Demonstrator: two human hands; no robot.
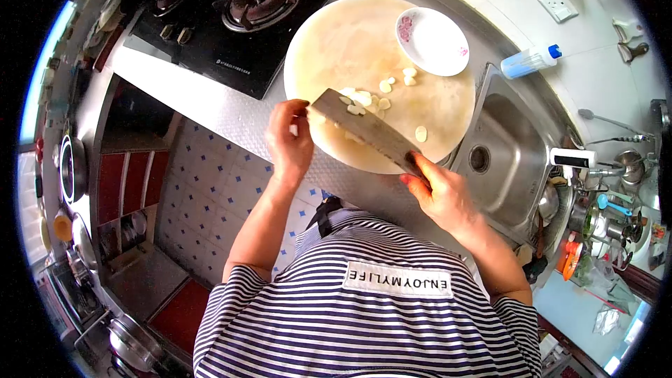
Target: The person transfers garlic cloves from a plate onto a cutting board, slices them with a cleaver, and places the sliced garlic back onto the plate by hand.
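Note:
My right hand point(444, 192) is closed round the handle of a cleaver point(371, 129), whose broad blade slants across the near part of a round cutting board point(329, 35). Several pale slices, which look like garlic point(358, 98), lie along the blade and some seem stuck to it. More slices are scattered on the board, one garlic slice point(421, 134) apart to the right. At the board's left edge, my left hand point(290, 140) has its fingers curled in by the blade's far corner. Whatever those fingertips hold, if anything, is hidden.
A white flowered bowl point(434, 42) rests on the board's far right. The gas stove point(231, 21) is at the left, the steel sink point(507, 147) at the right. A blue-capped bottle point(528, 61) stands behind the sink. Utensils crowd the far right.

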